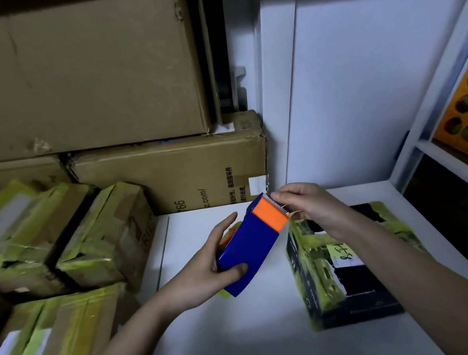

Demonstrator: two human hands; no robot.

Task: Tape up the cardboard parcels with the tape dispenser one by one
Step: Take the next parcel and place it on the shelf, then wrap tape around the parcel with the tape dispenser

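Head view shows the biggest risk sitting at the serrated blade: the right hand has its fingertips curled right at the orange cutter end of the tape dispenser, seemingly pinching the loose tape end, though I can't make out the tape itself, and a slip there could nick a finger or let the tape snap back onto the roll. The left hand grips the blue body from below, thumb across its lower face and fingers wrapped round the far side; held in the air above the white table, it could twist as tape is pulled and lay the strip crooked.

Counting from largest down: three plain brown cartons stacked at the back; four yellow-taped parcels piled at the left, as far as I can separate them; one dark parcel with yellow tape and a handwritten label on the table, just below the right wrist; one dispenser; two hands
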